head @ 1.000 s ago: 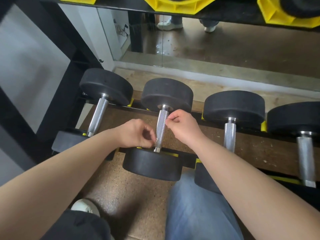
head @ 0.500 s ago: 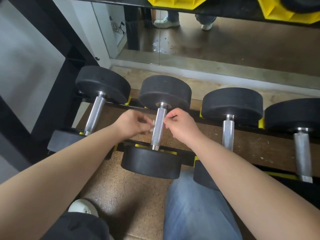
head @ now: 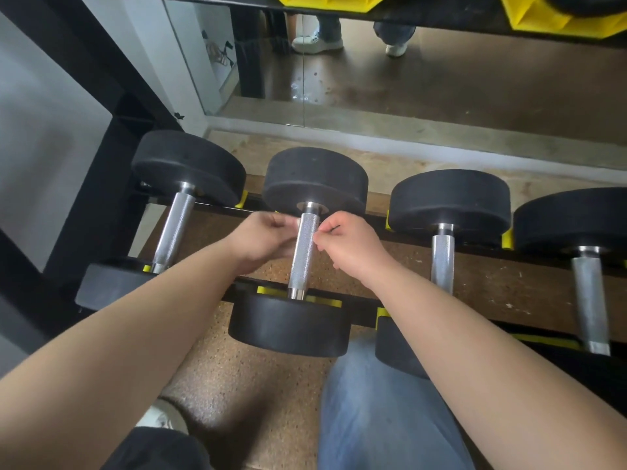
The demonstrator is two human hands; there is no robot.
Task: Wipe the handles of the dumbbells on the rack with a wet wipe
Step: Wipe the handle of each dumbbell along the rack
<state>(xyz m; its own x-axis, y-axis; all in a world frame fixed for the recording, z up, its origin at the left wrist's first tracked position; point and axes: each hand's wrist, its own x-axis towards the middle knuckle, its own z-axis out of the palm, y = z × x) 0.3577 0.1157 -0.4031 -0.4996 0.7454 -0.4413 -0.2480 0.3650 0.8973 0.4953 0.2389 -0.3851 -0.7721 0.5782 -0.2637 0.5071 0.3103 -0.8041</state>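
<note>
Four dumbbells lie side by side on the rack (head: 481, 283), each with a steel handle between black heads. Two hands work at the second dumbbell (head: 305, 252) from the left, near its far head. The left hand (head: 263, 237) is just left of its handle (head: 304, 254), the right hand (head: 349, 245) just right, both with fingers pinched together. A sliver of white wipe (head: 298, 222) shows at the left fingertips, against the handle; whether the right fingers grip it cannot be told.
</note>
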